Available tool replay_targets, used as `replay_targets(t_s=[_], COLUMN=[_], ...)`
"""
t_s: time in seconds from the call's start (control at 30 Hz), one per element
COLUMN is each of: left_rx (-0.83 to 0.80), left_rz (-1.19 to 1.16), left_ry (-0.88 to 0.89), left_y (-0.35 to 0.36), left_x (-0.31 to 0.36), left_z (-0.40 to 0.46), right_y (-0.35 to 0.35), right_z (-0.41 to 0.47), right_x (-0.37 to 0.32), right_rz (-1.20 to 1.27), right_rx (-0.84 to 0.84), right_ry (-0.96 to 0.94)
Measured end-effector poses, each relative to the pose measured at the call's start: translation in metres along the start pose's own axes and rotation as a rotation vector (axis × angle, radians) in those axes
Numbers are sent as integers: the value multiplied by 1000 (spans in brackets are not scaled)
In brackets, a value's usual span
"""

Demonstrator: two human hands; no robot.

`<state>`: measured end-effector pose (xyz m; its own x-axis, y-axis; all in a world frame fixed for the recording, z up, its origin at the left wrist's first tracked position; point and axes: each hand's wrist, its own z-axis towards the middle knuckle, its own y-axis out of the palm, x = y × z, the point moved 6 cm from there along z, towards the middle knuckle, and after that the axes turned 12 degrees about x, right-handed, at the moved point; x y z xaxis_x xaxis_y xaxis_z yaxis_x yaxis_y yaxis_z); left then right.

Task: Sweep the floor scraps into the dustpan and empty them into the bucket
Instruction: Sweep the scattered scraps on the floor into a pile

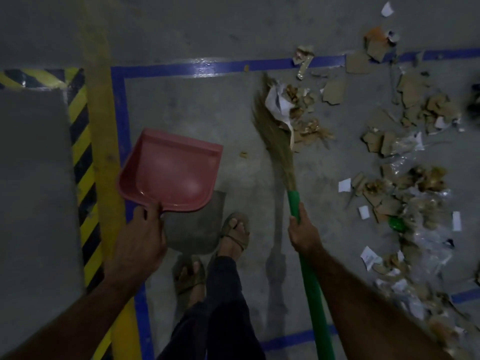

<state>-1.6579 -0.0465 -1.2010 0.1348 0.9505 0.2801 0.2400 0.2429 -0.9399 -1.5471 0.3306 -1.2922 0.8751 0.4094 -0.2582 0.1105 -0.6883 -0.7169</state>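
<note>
Here your left hand (pixel 140 237) grips the empty pink plastic dustpan (pixel 170 168) above the floor, while your right hand (pixel 302 231) clasps the green-handled grass broom (pixel 279 141), bristles touching cardboard and paper scraps (pixel 301 118).

— Spotting any lettering anywhere?
— Finding none legible. Showing only faint grey smudges on the white paper slips (pixel 367 255) lying among the scraps (pixel 405 193) toward the right edge of the floor (pixel 197 100); too blurred for reading.
— Anything printed on the crumpled white sheet (pixel 279 102) lying against the broom (pixel 279 141) bristles?
— Dark marks only, not resolving into words.
— Brand on the dustpan (pixel 171 170)?
— Nothing showing on the pink plastic.
— Signs?
— Only markings without text: yellow-and-black hazard stripes (pixel 80 141) running along the left side of the floor, blue tape lines (pixel 207 66) boxing off an area.
</note>
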Motion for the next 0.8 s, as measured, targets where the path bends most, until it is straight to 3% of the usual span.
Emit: replay_targets(t_s=[0.3, 0.5, 0.8], left_rx=[-68, -66, -82], left_rz=[64, 97, 148], left_ry=[99, 101, 88], left_y=[-7, -18, -24], left_x=[34, 41, 29], left_z=[68, 98, 106], right_y=[-100, -146, -115], right_z=[59, 54, -34], right_x=[31, 53, 39], right_rz=[165, 87, 71], right_rx=[98, 327, 356], right_ry=[198, 118, -35])
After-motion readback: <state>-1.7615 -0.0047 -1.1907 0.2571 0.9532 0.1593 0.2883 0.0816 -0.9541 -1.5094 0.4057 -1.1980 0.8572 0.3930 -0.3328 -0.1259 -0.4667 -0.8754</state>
